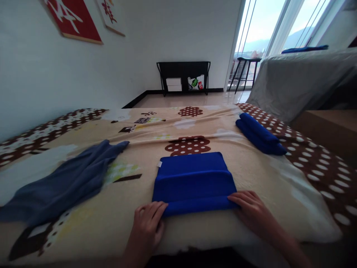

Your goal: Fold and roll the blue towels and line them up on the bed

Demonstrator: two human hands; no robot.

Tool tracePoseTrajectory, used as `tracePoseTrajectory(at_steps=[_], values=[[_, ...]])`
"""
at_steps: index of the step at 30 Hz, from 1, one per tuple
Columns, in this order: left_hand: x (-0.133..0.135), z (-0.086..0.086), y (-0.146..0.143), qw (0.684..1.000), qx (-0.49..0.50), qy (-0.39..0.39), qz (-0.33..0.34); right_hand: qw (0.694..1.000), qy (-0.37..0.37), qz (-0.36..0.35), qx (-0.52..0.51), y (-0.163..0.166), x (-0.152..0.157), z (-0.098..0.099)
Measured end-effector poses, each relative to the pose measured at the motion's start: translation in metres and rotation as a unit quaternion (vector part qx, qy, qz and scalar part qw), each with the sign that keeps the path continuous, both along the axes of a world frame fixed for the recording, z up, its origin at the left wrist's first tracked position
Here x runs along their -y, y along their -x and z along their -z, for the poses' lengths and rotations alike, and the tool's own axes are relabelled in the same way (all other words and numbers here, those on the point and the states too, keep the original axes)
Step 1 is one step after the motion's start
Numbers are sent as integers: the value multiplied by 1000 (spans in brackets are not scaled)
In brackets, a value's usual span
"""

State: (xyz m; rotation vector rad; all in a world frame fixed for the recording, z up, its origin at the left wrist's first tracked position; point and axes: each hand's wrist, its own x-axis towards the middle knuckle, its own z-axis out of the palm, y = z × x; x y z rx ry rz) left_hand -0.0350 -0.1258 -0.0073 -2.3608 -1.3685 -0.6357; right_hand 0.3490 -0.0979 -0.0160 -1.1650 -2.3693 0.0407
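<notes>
Left hand (147,223): fingers curled, apparently pinching blue towel (193,178) at near-left corner.
Right hand (251,210): open, flat on near-right corner.
Texture: plush, folded, ridged.
Room: bare blanket (264,176) either side.

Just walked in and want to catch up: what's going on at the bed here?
A person has both hands on the near edge of a bright blue folded terry towel, which lies on a beige patterned blanket. The left hand curls its fingers at the near left corner; the right hand lies flat on the near right corner. A stack of folded blue towels sits at the far right, and a crumpled grey-blue cloth lies to the left.
</notes>
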Motion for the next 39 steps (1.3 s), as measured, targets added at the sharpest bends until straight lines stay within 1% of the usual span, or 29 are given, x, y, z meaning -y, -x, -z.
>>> tracePoseTrajectory(at_steps=[2,4,6,8,9,11,13,14,15,17,18,19,20,21,24,25,26,27,28,29,30,32,33,34,35,36,37,39], values=[[-7,-2,-3,1000,26,0,-16,1000,-13,18,-19,6,-4,-2],[-10,-9,-5,998,50,21,-21,999,-10,30,-32,7,-5,-8],[-9,-14,-5,997,57,51,-22,999,22,22,-26,4,-3,-13],[-8,-14,-2,995,43,80,-35,998,60,5,-2,1,-2,-16],[-8,-13,-2,994,30,93,-47,998,64,7,12,1,-1,-16],[-10,-9,-10,993,2,87,-77,998,26,46,29,11,-2,-13],[-14,-7,-32,993,-5,54,-103,995,-34,91,25,35,-2,-9],[-17,-7,-47,995,0,43,-93,994,-48,91,20,51,-2,-8],[-19,-8,-62,997,5,44,-69,996,-47,73,15,66,-3,-7],[-23,-8,-88,998,-1,67,8,1000,-17,23,12,89,-5,-5],[-25,-7,-92,996,-13,79,39,1000,-3,11,17,93,-7,-4],[-26,-6,-90,994,-29,88,52,1000,4,15,25,90,-9,-2],[-27,-3,-80,994,-45,88,45,999,2,30,38,80,-12,0],[-27,1,-65,995,-57,81,27,998,-5,47,53,65,-15,3],[-21,12,-5,996,-58,47,-57,992,-43,78,90,13,-21,13],[-19,13,9,995,-47,24,-86,990,-58,87,93,2,-21,15],[-16,14,17,994,-35,0,-108,988,-75,98,89,-3,-21,15],[-14,12,17,992,-23,-22,-119,987,-89,108,78,-1,-19,14],[-13,10,9,993,-13,-38,-115,987,-98,112,63,8,-16,11],[-14,6,-4,994,-7,-39,-97,988,-99,108,46,23,-13,7],[-15,1,-21,998,-6,-23,-65,991,-91,96,30,41,-10,3],[-22,-6,-58,999,-13,46,11,998,-49,45,16,81,-7,-6],[-27,-8,-71,996,-17,84,39,999,-23,21,19,96,-7,-9],[-31,-9,-79,992,-19,116,51,1000,0,8,25,107,-8,-10],[-36,-7,-80,989,-18,137,48,999,18,8,33,111,-10,-9],[-39,-4,-75,989,-14,146,30,998,28,22,41,108,-13,-7],[-40,0,-63,989,-7,145,1,997,33,45,48,99,-17,-3],[-39,11,-28,992,9,120,-50,993,35,93,57,66,-23,7]])
